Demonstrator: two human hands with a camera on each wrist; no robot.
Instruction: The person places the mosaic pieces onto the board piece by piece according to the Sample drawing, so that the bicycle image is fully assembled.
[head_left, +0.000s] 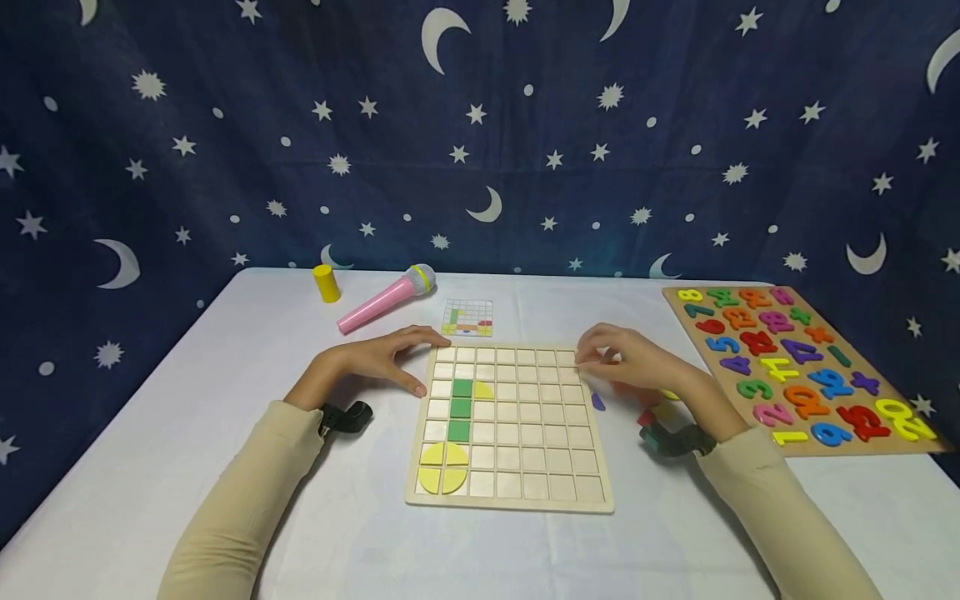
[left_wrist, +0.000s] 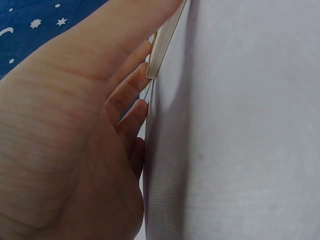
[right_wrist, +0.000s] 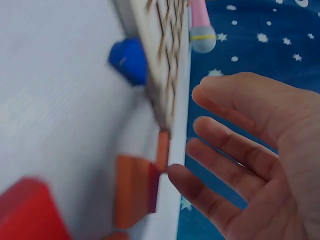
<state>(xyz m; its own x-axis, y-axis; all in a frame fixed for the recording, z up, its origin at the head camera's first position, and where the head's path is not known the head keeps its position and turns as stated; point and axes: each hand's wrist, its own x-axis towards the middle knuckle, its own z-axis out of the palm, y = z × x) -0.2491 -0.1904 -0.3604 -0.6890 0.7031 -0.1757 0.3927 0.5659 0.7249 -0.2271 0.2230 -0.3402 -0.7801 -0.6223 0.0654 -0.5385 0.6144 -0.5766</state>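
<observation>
A pale wooden grid board lies on the table between both hands. Three green squares stand in one of its columns, with a yellow quarter-circle beside the top one. Yellow quarter pieces form a circle at the near left corner. My left hand rests at the board's far left corner, thumb and fingertips spread along the edge. Over the far right edge hovers my right hand, fingers loosely bent around nothing. Blue, orange and red pieces lie below it in the right wrist view.
Behind the board lies a small pattern card. A pink toy microphone and a yellow cylinder are at the back left. To the right is a number puzzle board. A starry dark blue curtain hangs behind the table.
</observation>
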